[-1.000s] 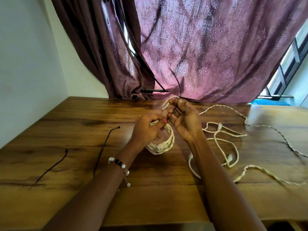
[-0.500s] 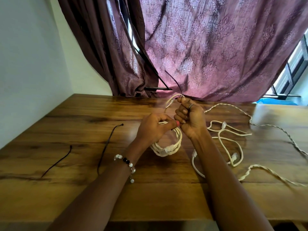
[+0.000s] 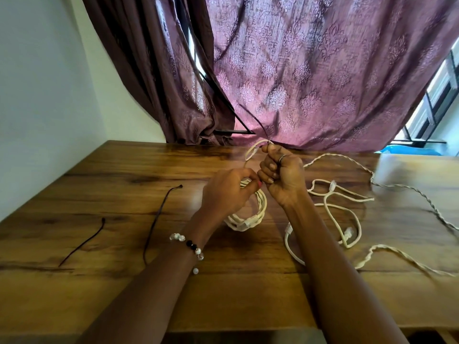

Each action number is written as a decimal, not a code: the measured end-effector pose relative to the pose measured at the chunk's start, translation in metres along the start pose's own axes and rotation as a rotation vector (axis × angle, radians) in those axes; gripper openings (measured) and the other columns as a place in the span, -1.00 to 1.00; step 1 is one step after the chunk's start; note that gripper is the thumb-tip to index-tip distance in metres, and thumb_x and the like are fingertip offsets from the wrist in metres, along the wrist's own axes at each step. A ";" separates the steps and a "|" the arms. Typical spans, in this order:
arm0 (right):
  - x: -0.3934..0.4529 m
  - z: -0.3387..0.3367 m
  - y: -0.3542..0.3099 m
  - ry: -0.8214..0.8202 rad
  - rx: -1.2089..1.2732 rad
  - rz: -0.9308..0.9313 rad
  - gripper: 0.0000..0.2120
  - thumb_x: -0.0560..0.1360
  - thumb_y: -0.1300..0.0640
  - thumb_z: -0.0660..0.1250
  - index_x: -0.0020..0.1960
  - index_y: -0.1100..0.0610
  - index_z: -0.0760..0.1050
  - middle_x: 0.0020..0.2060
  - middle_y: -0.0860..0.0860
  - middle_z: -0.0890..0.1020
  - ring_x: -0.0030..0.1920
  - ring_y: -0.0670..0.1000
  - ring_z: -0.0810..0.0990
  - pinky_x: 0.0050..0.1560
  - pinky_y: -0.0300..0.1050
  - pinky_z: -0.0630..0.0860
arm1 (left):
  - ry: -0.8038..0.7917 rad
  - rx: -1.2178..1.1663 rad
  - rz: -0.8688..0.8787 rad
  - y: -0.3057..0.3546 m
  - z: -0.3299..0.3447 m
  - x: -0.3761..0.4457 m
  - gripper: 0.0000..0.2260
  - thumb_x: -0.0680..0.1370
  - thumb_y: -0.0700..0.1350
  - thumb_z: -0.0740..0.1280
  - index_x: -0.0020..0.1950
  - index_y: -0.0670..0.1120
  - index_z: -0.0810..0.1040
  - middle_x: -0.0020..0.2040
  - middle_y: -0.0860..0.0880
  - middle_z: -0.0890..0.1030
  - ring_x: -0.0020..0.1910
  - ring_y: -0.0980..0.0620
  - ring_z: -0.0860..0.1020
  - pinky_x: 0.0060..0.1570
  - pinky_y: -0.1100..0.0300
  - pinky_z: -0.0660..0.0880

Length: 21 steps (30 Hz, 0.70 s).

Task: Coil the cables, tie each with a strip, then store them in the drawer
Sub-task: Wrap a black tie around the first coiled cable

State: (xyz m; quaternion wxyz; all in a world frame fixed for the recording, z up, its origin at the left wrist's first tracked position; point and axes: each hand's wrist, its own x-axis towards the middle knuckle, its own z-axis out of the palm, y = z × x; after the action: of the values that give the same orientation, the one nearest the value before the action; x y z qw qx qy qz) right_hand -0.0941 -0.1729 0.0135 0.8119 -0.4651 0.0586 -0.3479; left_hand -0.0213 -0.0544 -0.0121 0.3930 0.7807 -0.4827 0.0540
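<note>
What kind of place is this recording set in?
Probably a room in a home: a wooden table pushed against a white wall, with patterned purple curtains over a barred window.

coiled cable partly hidden behind left hand, twisted cable cut off at right edge
</note>
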 end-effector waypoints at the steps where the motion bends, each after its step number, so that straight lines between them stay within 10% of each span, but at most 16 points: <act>1: 0.000 0.000 0.001 -0.001 -0.008 -0.004 -0.79 0.59 0.30 0.09 -0.14 0.26 0.45 -0.59 -0.03 0.25 -0.62 -0.13 0.13 -0.51 -0.24 0.00 | 0.018 0.080 0.037 -0.001 0.000 0.001 -0.81 0.51 0.16 0.28 -0.01 0.12 0.59 -0.26 0.08 0.62 -0.28 0.04 0.58 -0.27 0.05 0.55; 13: -0.003 0.008 0.006 -0.046 -0.075 -0.019 -0.77 0.61 0.31 0.07 -0.15 0.26 0.43 -0.59 -0.04 0.25 -0.61 -0.12 0.16 -0.54 -0.25 0.10 | 0.071 0.393 0.126 -0.002 -0.003 -0.001 -0.84 0.59 0.09 0.15 0.02 0.07 0.45 -0.11 0.05 0.59 -0.09 -0.01 0.54 -0.08 0.01 0.44; 21: -0.005 0.009 0.004 -0.045 -0.051 -0.012 -0.78 0.60 0.31 0.07 -0.16 0.26 0.43 -0.59 -0.04 0.25 -0.61 -0.13 0.15 -0.55 -0.28 0.09 | -0.107 -0.339 -0.107 -0.001 -0.007 0.000 -0.90 0.51 -0.10 0.36 -0.17 -0.10 0.55 -0.30 -0.01 0.64 -0.45 0.02 0.57 -0.40 0.08 0.51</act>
State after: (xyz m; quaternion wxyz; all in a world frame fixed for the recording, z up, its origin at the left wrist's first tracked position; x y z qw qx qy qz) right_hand -0.0915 -0.1620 0.0146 0.7988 -0.4935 0.0464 -0.3408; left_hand -0.0186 -0.0496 -0.0076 0.4950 0.7295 -0.4632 -0.0907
